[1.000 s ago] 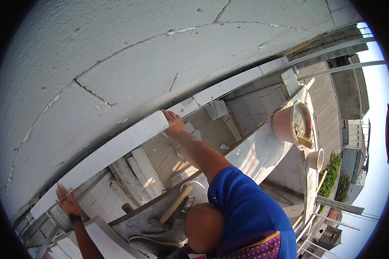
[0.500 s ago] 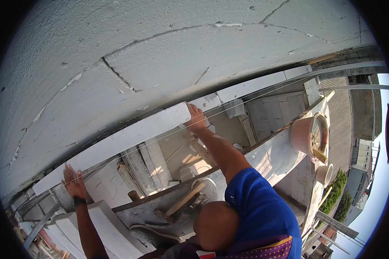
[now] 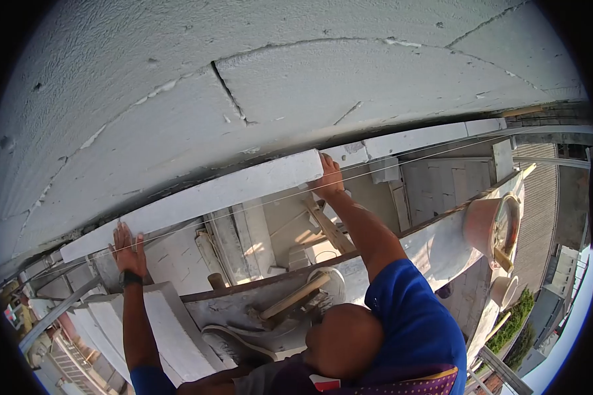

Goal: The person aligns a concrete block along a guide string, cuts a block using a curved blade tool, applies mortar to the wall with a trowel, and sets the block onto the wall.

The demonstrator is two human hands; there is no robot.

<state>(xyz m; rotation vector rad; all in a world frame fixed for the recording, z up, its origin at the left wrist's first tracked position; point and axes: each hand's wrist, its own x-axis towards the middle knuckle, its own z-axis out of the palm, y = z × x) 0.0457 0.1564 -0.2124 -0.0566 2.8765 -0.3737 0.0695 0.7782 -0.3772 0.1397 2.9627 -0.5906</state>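
Beside a grey block wall (image 3: 296, 79), lays an open left hand (image 3: 126, 250), fingers spread, against the near side of a long white block (image 3: 217, 189), well toward its left. Wears a dark wristband (image 3: 132, 279) below that hand. Sets the right hand (image 3: 327, 179) at the block's far right end, fingers bent and touching it; impossible to tell from this angle whether closed in a grip. Lying lengthwise beside the wall, just short of more white blocks (image 3: 428, 136) running off to the right. Stretched along the near side: a thin string (image 3: 375, 171). Reaches out with the right arm, in a blue sleeve (image 3: 412, 309), across a long board (image 3: 435, 247). Standing toward the board's right end: a reddish bucket (image 3: 482, 227), near a smaller pale bucket (image 3: 502, 289). Stacked at lower left, near the left forearm: thick pale slabs (image 3: 161, 329).
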